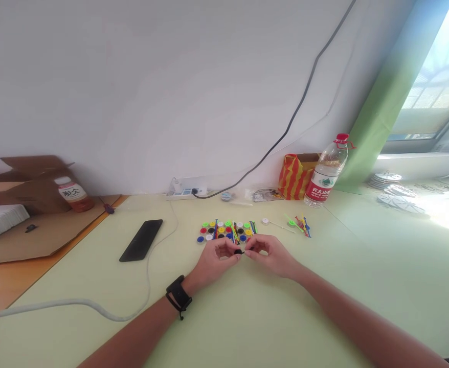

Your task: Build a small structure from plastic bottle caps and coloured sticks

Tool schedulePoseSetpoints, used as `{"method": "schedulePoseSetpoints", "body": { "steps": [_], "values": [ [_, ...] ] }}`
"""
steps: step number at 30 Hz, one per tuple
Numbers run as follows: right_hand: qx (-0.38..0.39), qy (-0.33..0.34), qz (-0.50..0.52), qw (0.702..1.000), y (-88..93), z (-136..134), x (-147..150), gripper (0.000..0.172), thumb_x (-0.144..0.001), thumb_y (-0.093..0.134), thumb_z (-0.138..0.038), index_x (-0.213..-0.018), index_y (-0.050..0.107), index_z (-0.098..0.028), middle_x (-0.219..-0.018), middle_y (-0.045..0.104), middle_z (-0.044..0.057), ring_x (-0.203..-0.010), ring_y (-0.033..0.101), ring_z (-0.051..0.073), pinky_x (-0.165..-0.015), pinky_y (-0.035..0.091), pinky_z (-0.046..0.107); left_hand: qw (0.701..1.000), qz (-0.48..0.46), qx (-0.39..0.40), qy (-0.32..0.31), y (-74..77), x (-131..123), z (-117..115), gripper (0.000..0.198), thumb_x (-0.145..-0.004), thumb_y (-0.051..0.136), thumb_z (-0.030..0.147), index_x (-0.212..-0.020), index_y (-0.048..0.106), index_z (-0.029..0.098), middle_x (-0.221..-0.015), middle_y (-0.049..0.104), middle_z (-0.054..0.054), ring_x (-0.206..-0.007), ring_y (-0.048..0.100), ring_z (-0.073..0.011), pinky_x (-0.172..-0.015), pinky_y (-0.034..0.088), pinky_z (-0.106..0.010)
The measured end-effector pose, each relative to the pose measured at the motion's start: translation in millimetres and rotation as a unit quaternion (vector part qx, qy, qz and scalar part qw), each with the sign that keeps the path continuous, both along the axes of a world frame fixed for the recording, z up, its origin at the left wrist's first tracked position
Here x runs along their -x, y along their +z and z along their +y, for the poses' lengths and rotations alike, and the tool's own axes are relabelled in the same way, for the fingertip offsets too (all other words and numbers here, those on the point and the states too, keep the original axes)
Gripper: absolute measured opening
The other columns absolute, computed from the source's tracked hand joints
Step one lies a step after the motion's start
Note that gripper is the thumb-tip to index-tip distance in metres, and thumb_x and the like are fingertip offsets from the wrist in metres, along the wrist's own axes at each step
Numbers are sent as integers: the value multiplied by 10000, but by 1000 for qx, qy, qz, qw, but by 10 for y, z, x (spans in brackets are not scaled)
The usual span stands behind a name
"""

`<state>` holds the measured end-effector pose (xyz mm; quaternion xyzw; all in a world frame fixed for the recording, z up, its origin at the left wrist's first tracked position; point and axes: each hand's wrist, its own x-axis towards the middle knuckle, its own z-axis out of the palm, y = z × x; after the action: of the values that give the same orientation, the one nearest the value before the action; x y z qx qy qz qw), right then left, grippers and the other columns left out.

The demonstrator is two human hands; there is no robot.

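My left hand [220, 257] pinched a black disc [238, 251], fingertips closed; my right hand [268, 255] pinched a thin black piece [243, 252] at its edge, between both hands. Risk, I judged: fingertip-only grip, so a slip could scatter parts among the coloured discs [221, 230] just beyond. My forearms converged over the worktop [247, 317].

- We have a pale green tabletop [224, 322] before us
- Near its middle we see coloured discs [228, 230] in rows, with thin coloured sticks [234, 232] between them
- To their right we find a white disc [265, 221]
- On our left lie a black phone [140, 240] and a white cable [148, 276]
- Toward the wall we see a power strip [188, 192], a striped bag [294, 176] and a water bottle [326, 176]
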<state>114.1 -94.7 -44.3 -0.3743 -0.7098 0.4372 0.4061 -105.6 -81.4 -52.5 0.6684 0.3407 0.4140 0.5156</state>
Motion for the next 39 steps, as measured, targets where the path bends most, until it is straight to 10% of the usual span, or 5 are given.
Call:
{"method": "schedulePoseSetpoints", "body": {
  "steps": [15,19,22,29,39],
  "values": [
    [-70,-70,-25,995,-16,-3,-41,496,-969,530,-455,-1434,456,-297,-954,589,22,-721,552,149,-645,497,290,994,-76,80,-19,-29,15,76,268,-803,808,301,-1032,730,186,-951,720,-51,-879,687,-174,-867,561,-333],
    [1,-19,-34,999,17,-17,-42,471,-1002,400,-567,-898,687,-208,-780,584,17,-644,506,139,-629,440,285,994,-73,76,0,-28,11,87,278,-780,825,311,-1007,739,175,-949,738,-61,-896,697,-188,-883,570,-348],
    [56,33,-30,997,39,4,-65,685,-1008,317,-616,-474,437,-204,-516,413,-12,-527,410,127,-592,379,290,994,-73,79,14,-10,6,84,278,-766,836,313,-980,742,163,-933,743,-65,-888,701,-190,-885,578,-355],
    [-10,-49,-82,995,21,138,-172,517,-989,427,-544,-616,528,-202,-595,500,-18,-541,401,128,-537,305,271,991,-92,93,28,29,7,74,287,-772,833,319,-981,725,155,-945,750,-74,-894,723,-214,-908,583,-410],
    [-116,-296,-417,851,-239,543,-828,160,-884,556,-210,-977,686,-199,-974,673,97,-942,604,254,-704,386,321,963,-200,174,36,62,104,143,277,-816,804,291,-1058,723,184,-1110,739,-77,-989,726,-204,-1048,500,-393]
  ]
}}
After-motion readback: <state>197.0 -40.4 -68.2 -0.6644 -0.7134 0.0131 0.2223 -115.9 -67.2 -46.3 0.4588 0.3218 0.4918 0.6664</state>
